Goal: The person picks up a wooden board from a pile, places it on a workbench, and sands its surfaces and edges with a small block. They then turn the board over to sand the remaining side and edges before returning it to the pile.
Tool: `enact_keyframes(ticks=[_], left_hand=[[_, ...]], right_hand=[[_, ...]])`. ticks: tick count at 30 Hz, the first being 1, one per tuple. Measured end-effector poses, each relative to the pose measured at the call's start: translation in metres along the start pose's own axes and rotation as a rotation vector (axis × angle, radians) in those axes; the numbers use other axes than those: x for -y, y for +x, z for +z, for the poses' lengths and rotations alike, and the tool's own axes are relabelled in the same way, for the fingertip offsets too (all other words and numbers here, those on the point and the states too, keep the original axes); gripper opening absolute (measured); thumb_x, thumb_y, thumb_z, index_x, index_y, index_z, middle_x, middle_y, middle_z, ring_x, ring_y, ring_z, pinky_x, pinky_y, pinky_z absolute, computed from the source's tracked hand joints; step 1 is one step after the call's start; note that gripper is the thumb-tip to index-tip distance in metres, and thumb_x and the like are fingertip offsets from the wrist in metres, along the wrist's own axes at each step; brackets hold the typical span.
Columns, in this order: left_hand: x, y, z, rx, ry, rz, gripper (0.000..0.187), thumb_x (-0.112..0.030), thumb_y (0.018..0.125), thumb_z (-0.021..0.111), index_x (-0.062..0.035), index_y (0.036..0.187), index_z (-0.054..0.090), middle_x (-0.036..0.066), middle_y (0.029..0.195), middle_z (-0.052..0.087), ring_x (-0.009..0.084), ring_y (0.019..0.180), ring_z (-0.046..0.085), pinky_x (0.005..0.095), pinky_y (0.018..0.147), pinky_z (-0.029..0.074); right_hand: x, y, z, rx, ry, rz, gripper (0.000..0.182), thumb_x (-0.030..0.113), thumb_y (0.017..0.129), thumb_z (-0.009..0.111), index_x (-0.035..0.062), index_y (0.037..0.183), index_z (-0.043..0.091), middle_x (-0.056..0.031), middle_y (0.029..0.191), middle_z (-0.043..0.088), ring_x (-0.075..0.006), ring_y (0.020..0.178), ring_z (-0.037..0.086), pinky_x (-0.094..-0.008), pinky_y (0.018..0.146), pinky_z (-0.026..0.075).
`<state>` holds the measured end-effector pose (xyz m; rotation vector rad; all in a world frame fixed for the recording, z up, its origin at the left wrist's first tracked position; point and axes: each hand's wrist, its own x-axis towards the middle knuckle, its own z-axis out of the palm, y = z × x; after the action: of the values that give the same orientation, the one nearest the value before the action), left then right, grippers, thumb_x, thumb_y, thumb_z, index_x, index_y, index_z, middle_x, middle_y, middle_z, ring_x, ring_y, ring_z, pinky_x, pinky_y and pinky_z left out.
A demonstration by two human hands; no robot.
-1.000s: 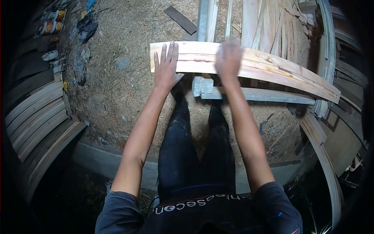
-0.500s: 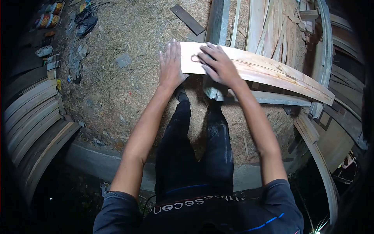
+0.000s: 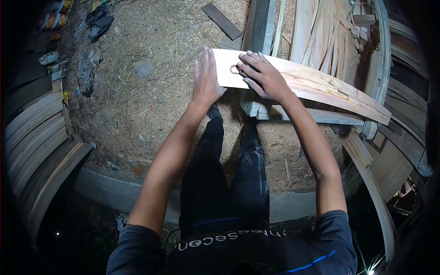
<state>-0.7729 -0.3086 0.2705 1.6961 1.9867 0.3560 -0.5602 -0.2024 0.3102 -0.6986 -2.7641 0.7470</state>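
Note:
A long pale wooden board (image 3: 316, 82) lies slantwise in front of me, its near-white left end between my hands. Against that end rests my left hand (image 3: 206, 80), fingers straight and the thumb at the lower corner. My right hand (image 3: 263, 75) is on the board's face with its fingers bent. A small brown ring (image 3: 234, 69) shows at its fingertips, with something dark beside it. Whatever the fingers close on is mostly hidden, so its kind cannot be made out.
Under the board stands a thick grey beam (image 3: 260, 32), joined to a lower rail (image 3: 321, 115). More planks (image 3: 316, 32) lie behind it. A dark plank piece (image 3: 222, 21) is on the shaving-covered floor (image 3: 151, 105). Stacked boards (image 3: 36, 133) stand at left.
The right hand and the small ring have shifted slightly right along the board. The left hand stays at the board's end. The view has moved a little.

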Motion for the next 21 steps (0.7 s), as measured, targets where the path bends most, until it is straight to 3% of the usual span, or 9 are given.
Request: enact_keyframes(ticks=[3,6,8,12,13,14,15,17,21], left_hand=[[0.003,0.001,0.008,-0.040,-0.116,0.020,0.120,-0.022,0.076,0.085,0.0070,0.161,0.005,0.024,0.169,0.018,0.0383,0.157,0.020,0.0533,0.128,0.017],[0.020,0.006,0.017,-0.151,-0.237,0.067,0.114,-0.020,0.079,0.080,0.0066,0.161,0.006,0.026,0.167,0.023,0.0382,0.155,0.026,0.0546,0.127,0.018],[0.029,-0.001,0.005,0.000,-0.249,0.057,0.107,-0.020,0.081,0.075,0.0037,0.162,0.009,0.025,0.165,0.028,0.0379,0.152,0.033,0.0529,0.127,0.020],[0.043,-0.001,-0.002,0.070,-0.466,0.057,0.103,-0.026,0.080,0.078,-0.0015,0.162,0.020,0.026,0.152,0.048,0.0441,0.136,0.049,0.0493,0.118,0.035],[0.047,-0.001,0.006,0.035,-0.540,0.035,0.089,-0.025,0.081,0.078,-0.0010,0.156,0.035,0.028,0.145,0.053,0.0449,0.132,0.051,0.0503,0.112,0.040],[0.058,0.001,0.015,0.032,-0.543,0.053,0.089,-0.025,0.081,0.078,-0.0010,0.156,0.035,0.028,0.145,0.053,0.0449,0.132,0.051,0.0503,0.112,0.040],[0.073,-0.004,0.025,0.136,-0.470,0.040,0.081,-0.023,0.083,0.077,-0.0001,0.151,0.041,0.028,0.142,0.056,0.0451,0.130,0.054,0.0503,0.110,0.043],[0.062,-0.009,0.014,0.280,-0.394,-0.076,0.060,-0.020,0.085,0.077,0.0033,0.136,0.057,0.026,0.130,0.065,0.0432,0.121,0.063,0.0480,0.103,0.049],[0.049,-0.016,0.013,0.101,-0.588,-0.036,0.068,-0.019,0.080,0.086,0.0028,0.136,0.055,0.023,0.127,0.069,0.0353,0.118,0.068,0.0416,0.103,0.051]], right_hand=[[0.024,0.012,0.035,-0.245,0.128,0.097,0.039,0.019,0.093,0.066,0.0063,0.130,0.065,-0.0197,0.142,0.058,-0.0403,0.135,0.053,-0.0520,0.118,0.039],[0.064,0.047,0.074,-0.299,-0.004,0.169,0.047,0.020,0.092,0.064,0.0033,0.135,0.057,-0.0213,0.146,0.053,-0.0413,0.136,0.050,-0.0536,0.117,0.038],[0.057,0.056,0.075,-0.335,-0.028,0.210,0.048,0.020,0.092,0.063,0.0039,0.137,0.056,-0.0216,0.147,0.052,-0.0419,0.137,0.049,-0.0538,0.118,0.037],[0.061,0.083,0.082,-0.544,-0.097,0.475,0.050,0.018,0.093,0.063,0.0031,0.139,0.054,-0.0251,0.140,0.055,-0.0482,0.134,0.049,-0.0566,0.116,0.037],[0.070,0.082,0.101,-0.430,-0.055,0.482,0.050,0.018,0.092,0.063,0.0043,0.140,0.054,-0.0248,0.142,0.054,-0.0474,0.135,0.049,-0.0558,0.117,0.037],[0.079,0.079,0.118,-0.320,-0.018,0.480,0.051,0.017,0.092,0.063,0.0054,0.141,0.054,-0.0246,0.145,0.053,-0.0466,0.136,0.049,-0.0550,0.117,0.037],[0.095,0.075,0.111,-0.413,0.008,0.307,0.052,0.015,0.090,0.063,0.0065,0.140,0.055,-0.0240,0.147,0.053,-0.0450,0.136,0.050,-0.0537,0.117,0.038],[0.091,0.047,0.103,-0.393,0.002,0.317,0.051,0.015,0.090,0.063,0.0068,0.140,0.057,-0.0234,0.146,0.054,-0.0440,0.136,0.051,-0.0529,0.117,0.038],[0.046,-0.013,0.069,-0.579,-0.107,0.535,0.048,0.013,0.090,0.064,0.0014,0.137,0.059,-0.0255,0.143,0.055,-0.0460,0.134,0.052,-0.0531,0.116,0.039]])
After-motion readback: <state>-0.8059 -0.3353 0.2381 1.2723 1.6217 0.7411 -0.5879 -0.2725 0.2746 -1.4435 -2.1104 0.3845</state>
